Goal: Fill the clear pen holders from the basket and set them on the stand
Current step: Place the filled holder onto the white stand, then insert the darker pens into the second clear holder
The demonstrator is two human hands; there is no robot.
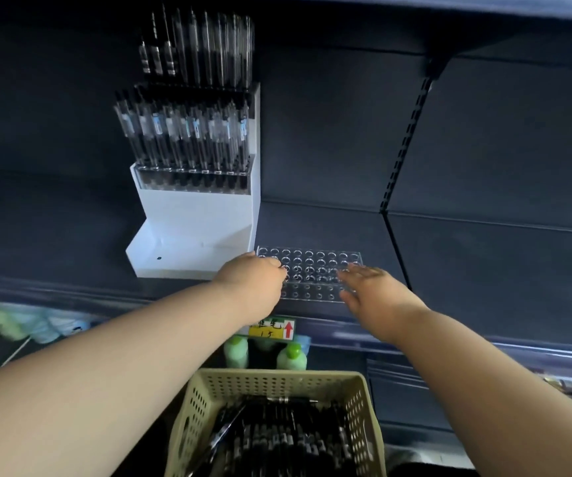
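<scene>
An empty clear pen holder (315,266) with rows of round holes lies on the dark shelf, right of the white stepped stand (195,215). My left hand (253,284) touches the holder's left end with its fingers curled; whether it grips is unclear. My right hand (370,290) hovers over the holder's right end, fingers spread. The stand's upper steps carry two clear holders full of black pens (185,136); its lowest step is bare. A beige perforated basket (277,421) of black pens sits at the bottom centre.
The shelf's front rail carries a yellow price tag with a red arrow (271,328). Green-capped bottles (291,356) stand on the level below, and pale green and blue items (19,325) lie at the left. A slotted upright (405,142) divides the dark back panel.
</scene>
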